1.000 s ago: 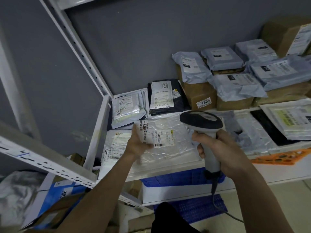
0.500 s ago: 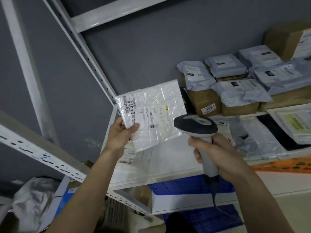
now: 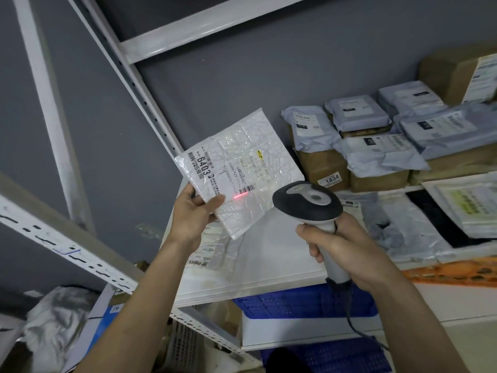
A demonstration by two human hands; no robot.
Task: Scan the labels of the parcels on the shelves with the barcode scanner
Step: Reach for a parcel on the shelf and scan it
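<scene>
Barcode scanner gripped by its handle in the right hand, near and to the right, its head aimed left so a red line falls just below the barcode on a white bubble-wrap parcel. The left hand pinches that parcel's lower-left corner, lifting it clear of the shelf and tilting its label toward the beam. Farther right, grey mailers on brown boxes apparently await scanning against the grey wall.
</scene>
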